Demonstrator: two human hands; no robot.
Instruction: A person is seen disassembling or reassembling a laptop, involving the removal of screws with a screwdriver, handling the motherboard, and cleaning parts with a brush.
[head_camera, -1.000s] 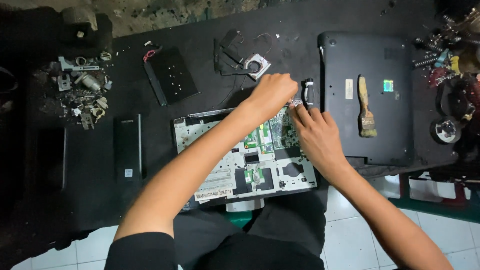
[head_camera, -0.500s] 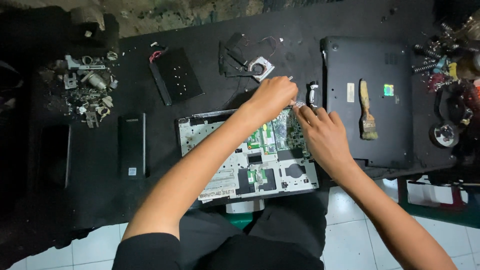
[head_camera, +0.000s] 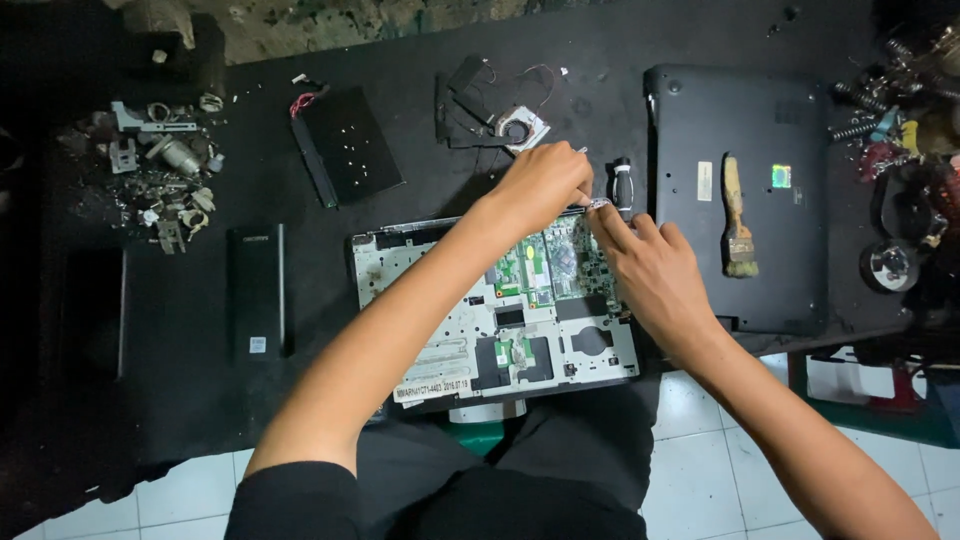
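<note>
Both hands, left hand (head_camera: 545, 185) and right hand (head_camera: 650, 270), are pinching one small metal part (head_camera: 598, 204) at the far edge of one opened laptop chassis (head_camera: 480, 320); one brush (head_camera: 738, 215) is lying on one closed laptop (head_camera: 740, 130) just beside them.

Bare black tabletop (head_camera: 420, 240) left of the open chassis (head_camera: 470, 330); screwdriver (head_camera: 623, 187) just right.

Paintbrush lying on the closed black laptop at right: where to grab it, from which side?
Probably the paintbrush by its bare wooden handle, the far half, coming straight down from above. It lies flat on the closed black laptop, bristles toward the person, with nothing touching the handle. The right hand is nearest, working at the open laptop chassis.
</note>
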